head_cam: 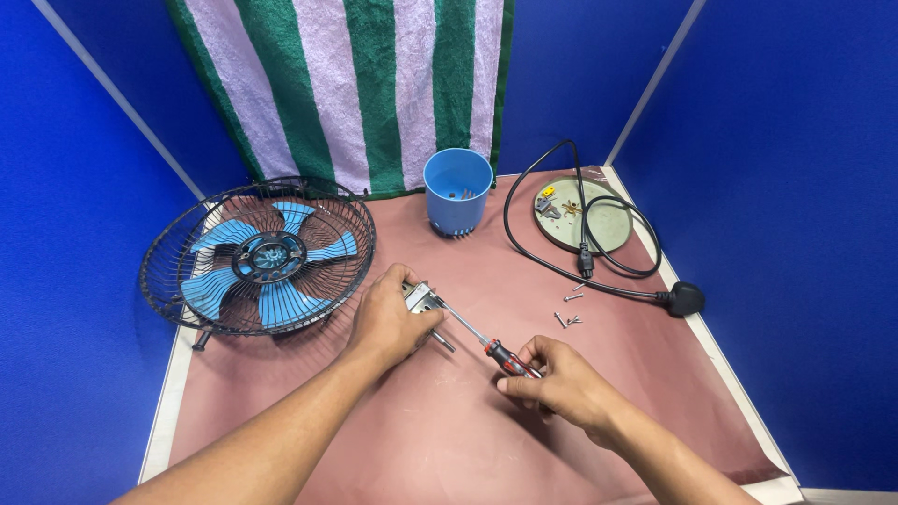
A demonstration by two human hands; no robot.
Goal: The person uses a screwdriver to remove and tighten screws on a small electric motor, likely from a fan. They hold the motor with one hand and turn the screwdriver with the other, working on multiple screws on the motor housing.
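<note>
Small metal fan motor part (422,299) sits mid-table, gripped by the left hand (388,323) — right hand (552,379) is closed on a red-and-black screwdriver (486,344) with its tip at the part. Looks like screw work; next needs steady turning. Loose screws (569,309) and fan cage (257,254) lie nearby.

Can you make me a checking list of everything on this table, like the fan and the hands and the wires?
Surface: reddish-brown paper-covered table top, scuffed.
Job's things: small grey metal motor part in the left hand; red-and-black-handled screwdriver in the right hand, its tip at the part.
Clutter: black wire fan cage with blue blades at left; light blue plastic cup holding small parts; round pale green base plate; loose screws.
Grippers: both hands closed on their things.
Cables: black power cord with plug, looped over the plate.
Surroundings: blue partition walls; green-and-white striped towel hanging behind.
</note>
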